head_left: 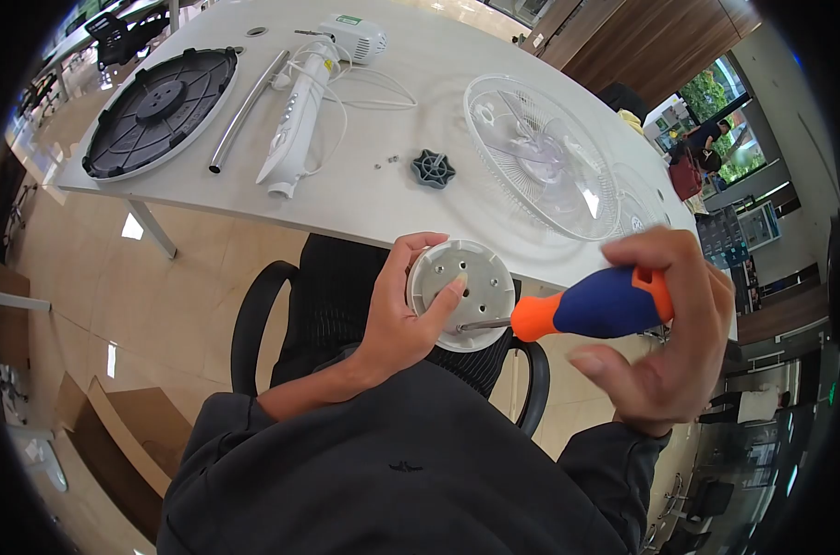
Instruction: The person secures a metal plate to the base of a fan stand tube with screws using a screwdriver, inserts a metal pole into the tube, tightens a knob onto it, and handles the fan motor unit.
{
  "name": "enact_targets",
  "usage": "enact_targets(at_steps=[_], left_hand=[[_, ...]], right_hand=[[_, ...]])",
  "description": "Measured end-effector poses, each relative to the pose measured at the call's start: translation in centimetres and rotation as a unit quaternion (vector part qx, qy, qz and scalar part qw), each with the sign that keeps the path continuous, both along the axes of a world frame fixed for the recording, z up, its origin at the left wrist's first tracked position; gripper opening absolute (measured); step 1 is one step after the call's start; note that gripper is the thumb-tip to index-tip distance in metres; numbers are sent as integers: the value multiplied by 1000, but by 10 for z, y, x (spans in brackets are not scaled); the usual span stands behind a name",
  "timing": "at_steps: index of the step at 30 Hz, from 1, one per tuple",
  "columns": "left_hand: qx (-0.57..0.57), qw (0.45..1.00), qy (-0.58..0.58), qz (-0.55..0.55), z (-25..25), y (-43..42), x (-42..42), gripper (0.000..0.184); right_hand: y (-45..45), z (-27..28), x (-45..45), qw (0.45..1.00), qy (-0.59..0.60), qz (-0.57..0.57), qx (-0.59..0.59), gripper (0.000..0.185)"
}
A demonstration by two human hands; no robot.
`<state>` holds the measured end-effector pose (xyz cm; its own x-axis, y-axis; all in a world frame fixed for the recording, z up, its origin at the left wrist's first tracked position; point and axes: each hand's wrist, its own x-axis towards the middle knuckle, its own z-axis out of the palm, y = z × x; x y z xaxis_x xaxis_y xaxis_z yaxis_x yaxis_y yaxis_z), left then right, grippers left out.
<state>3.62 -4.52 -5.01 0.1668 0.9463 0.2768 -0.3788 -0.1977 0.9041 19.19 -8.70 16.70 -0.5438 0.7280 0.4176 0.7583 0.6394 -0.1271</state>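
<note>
My left hand (pixel 394 313) grips a round, pale grey plastic piece (pixel 484 277) with several holes, its thumb lying across the face. A screwdriver (pixel 605 303) with a blue and orange handle points left, its metal tip at the lower part of that round piece. Around the butt end of the handle curls my right hand (pixel 674 333), loosely, with thumb and index finger spread apart. Just beyond, on the white table (pixel 364 199), lie a dark star-shaped knob (pixel 433 168) and several tiny metal bits (pixel 389 163) that look like screws or nuts.
A clear-bladed fan in its white guard (pixel 540 157) lies to the right. On the left are a black-ribbed round base (pixel 165 102), a metal tube (pixel 249 111), a white fan stand part (pixel 300 125) with cable and a motor housing (pixel 355 39). A black chair (pixel 323 287) stands before me.
</note>
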Motion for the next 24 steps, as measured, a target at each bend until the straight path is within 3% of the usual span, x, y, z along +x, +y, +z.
enact_targets(at_steps=[1, 4, 5, 7, 11, 13, 14, 17, 21, 24], left_hand=[[-1, 1000, 1, 1, 0, 0, 0, 45], [-2, 1000, -11, 3, 1, 0, -1, 44], [6, 1000, -1, 1, 1, 0, -2, 44], [14, 1000, 10, -4, 0, 0, -1, 44], [8, 1000, 2, -8, 0, -1, -1, 44], [8, 1000, 1, -5, 0, 0, -1, 44], [9, 1000, 3, -6, 1, -1, -1, 44], [7, 1000, 6, -13, 2, -2, 1, 44], [7, 1000, 12, -14, 1, -3, 3, 44], [10, 1000, 0, -11, 2, -2, 4, 44]], right_hand=[[5, -2, 1, 997, 52, 52, 12, 56], [2, 1, 6, 990, 18, 126, -55, 53], [-4, 2, 3, 990, 17, 126, -55, 53], [-17, 7, -6, 998, -61, 0, -29, 50], [-4, 4, 0, 999, -25, 1, -32, 51], [4, -4, 4, 997, 18, 80, 6, 57], [-4, -2, 1, 998, 34, 43, -43, 57], [-14, 2, -4, 998, -26, -36, -32, 55], [0, 2, -2, 1000, 10, -7, 0, 55], [3, -2, 5, 996, 32, 78, -37, 58]])
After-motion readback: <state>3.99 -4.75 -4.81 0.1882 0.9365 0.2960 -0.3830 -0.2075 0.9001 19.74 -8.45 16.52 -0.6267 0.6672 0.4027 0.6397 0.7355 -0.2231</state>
